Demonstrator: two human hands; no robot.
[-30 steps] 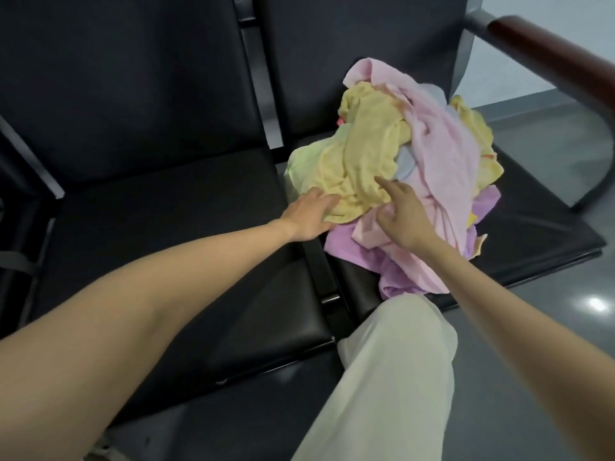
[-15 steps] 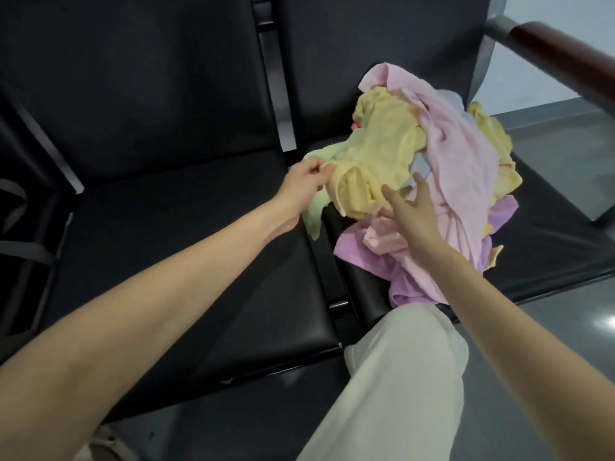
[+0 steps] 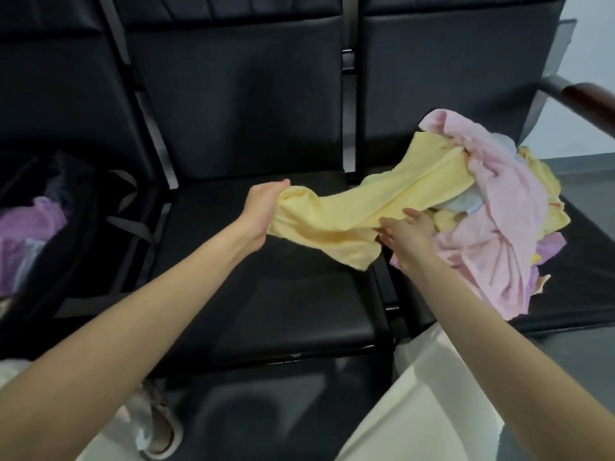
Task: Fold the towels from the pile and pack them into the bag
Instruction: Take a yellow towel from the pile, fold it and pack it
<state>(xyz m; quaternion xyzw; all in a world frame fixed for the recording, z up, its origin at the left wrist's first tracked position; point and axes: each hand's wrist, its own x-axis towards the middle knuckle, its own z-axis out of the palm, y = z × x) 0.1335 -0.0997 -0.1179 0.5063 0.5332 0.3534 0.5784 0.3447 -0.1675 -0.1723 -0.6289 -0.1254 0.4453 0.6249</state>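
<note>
My left hand grips one end of a yellow towel and holds it stretched leftwards over the middle black seat. The towel's far end still lies in the pile of towels, pink, yellow, blue and purple, heaped on the right seat. My right hand has straight fingers and touches the yellow towel's lower edge beside the pile. At the far left stands an open black bag with purple and pale folded towels inside it.
A row of black padded seats with backrests runs across the view. A dark wooden armrest sticks out at the right. My pale trouser leg and a sandalled foot are below the seat edge. Grey floor lies at the right.
My left hand has pulled the yellow towel out of the pile to the left, across the middle seat. The view has swung left, bringing the bag into sight.
</note>
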